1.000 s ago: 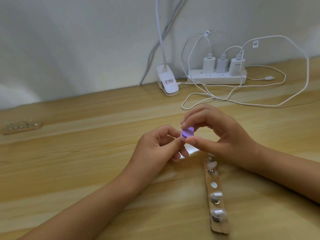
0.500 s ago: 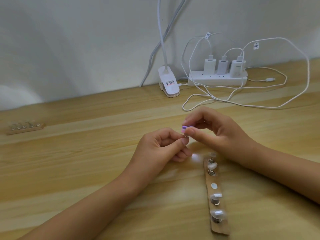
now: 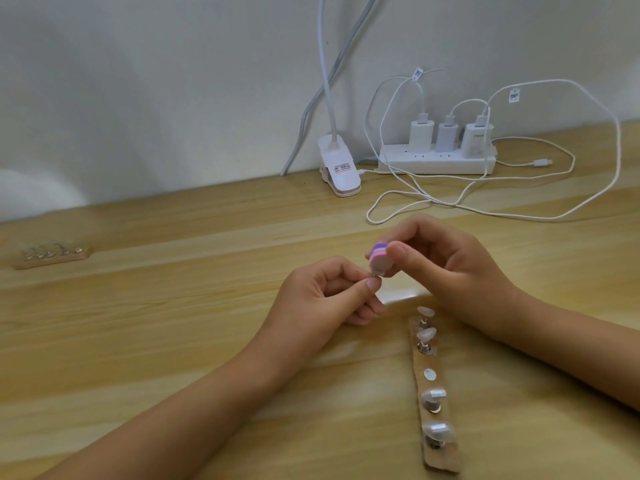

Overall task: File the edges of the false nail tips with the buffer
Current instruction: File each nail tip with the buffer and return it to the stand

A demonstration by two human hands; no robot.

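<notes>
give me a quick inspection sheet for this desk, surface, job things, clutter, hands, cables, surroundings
surface: wooden table, light glare near the hands.
job's things: buffer meets a nail tip; holder strip carries four tips, one mount bare.
clutter: second strip at far left.
grippers: left hand pinches the nail tip; right hand pinches the buffer.
cables: white cables loop loose from the power strip, behind the hands.
surroundings: clip lamp, white wall.
</notes>
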